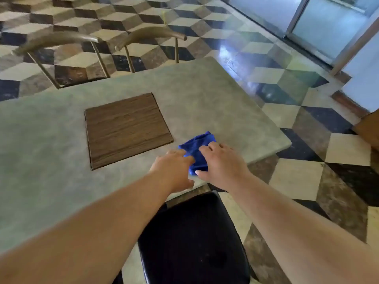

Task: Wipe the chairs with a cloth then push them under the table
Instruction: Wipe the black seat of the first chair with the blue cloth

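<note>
Touching left hand (174, 171), right hand (222, 163): cloth (196, 144)

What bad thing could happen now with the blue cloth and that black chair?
The blue cloth lies close to the table edge, so it might slip off onto the floor if the left hand or right hand fumbles it. The black chair sticks out from the table right below the arms, so stepping forward could bump it.
</note>
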A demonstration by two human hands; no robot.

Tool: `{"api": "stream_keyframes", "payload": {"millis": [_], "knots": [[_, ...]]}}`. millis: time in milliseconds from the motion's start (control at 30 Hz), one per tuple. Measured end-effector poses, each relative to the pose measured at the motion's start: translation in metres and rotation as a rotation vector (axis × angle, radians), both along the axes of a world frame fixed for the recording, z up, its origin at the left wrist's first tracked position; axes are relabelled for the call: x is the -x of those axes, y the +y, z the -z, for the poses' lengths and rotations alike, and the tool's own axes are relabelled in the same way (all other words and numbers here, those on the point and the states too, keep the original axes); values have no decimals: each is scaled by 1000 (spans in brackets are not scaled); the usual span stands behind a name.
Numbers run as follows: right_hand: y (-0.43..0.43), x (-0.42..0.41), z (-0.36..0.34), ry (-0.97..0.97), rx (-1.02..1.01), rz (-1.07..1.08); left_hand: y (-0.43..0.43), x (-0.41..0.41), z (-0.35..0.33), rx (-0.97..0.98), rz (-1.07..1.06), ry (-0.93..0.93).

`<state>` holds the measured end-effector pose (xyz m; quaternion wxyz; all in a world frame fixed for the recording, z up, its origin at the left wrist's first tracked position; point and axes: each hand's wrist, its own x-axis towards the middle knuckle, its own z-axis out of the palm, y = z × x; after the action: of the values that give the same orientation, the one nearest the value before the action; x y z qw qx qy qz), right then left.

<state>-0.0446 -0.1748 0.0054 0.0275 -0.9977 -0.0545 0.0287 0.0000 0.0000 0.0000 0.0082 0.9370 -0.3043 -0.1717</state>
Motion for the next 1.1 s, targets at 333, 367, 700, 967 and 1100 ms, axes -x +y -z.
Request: {"api": "stream_keyframes", "payload": {"millis": [333,367,700,967,1100], "knots": [[-20,-25,74,48,-33,-25,-30,-14,49,-46,29,77],[-21,-26,79,30,-29,-28,-30,-13,51,-35,25,70],[11,-21,45,-129,-255,-83,9,0,34,189,-214,90],[96,-8,-25,-183,-460,-119,97,23,-24,541,-684,297],[168,7,-63,-114,-482,-186,169,48,-61,594,-753,267]]}}
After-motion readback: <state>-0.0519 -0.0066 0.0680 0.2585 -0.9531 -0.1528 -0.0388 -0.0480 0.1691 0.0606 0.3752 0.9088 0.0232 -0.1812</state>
